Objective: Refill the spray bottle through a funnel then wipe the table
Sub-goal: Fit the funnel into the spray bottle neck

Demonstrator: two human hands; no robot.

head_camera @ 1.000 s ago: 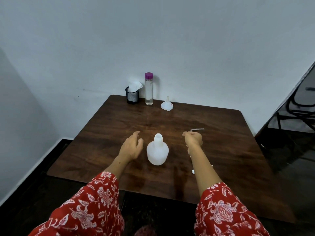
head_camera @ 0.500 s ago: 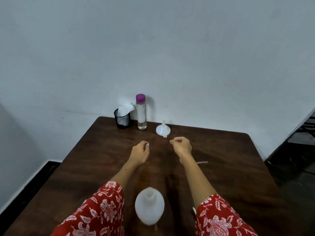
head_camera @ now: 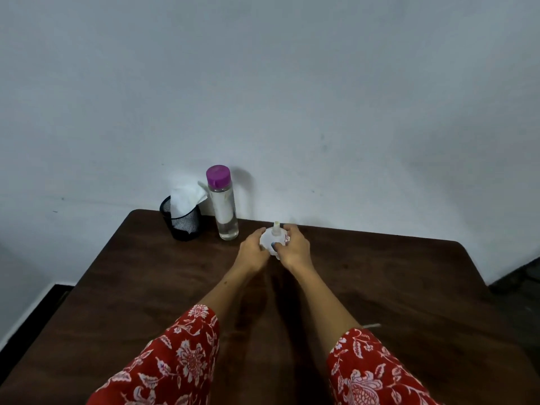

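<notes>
Gripping the funnel (head_camera: 273, 240) with both left hand (head_camera: 253, 252) and right hand (head_camera: 293, 249), near the table's (head_camera: 409, 287) far edge. Could knock over the close-standing water bottle (head_camera: 223, 206) by lifting carelessly leftward.

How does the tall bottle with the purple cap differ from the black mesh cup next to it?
The bottle is tall, narrow and clear, so its inside shows; the mesh cup is short, wide and black. The bottle is closed by a purple cap, while the cup is open on top with a white cloth or tissue sticking out. Both stand upright at the far edge of the table, by the wall.
</notes>
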